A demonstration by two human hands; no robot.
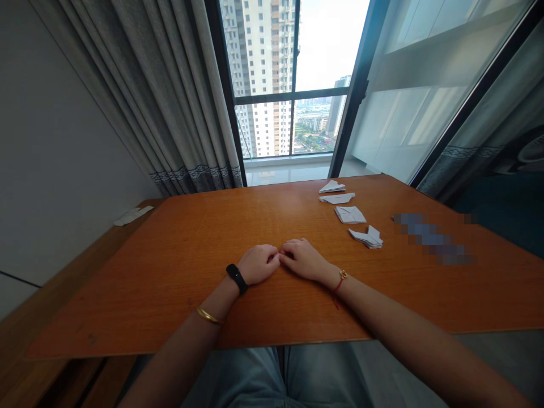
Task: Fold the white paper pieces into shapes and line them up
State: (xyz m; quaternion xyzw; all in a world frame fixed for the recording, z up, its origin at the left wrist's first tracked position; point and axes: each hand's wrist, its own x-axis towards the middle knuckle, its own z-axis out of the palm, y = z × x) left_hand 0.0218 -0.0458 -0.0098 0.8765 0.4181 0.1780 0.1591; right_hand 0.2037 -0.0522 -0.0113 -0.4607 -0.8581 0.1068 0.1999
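Observation:
My left hand (258,264) rests on the wooden table (204,226) with its fingers curled in, and I see nothing held in it. Beside it lies my right hand (304,259), also loosely closed on the tabletop. The two hands meet at thumbs and fingertips near the middle of the table. Closest to my right hand is a white folded paper piece (368,237) with a raised flap. Behind that come a squarish folded paper (350,215), a long flat folded paper (337,198) and a pointed folded paper (332,186), in a row running away from me.
A blurred-out bluish thing (431,237) lies on the table's right side. Some white paper (133,215) sits on the ledge at the left. A grey curtain (170,96) and a window (293,97) stand beyond the far edge.

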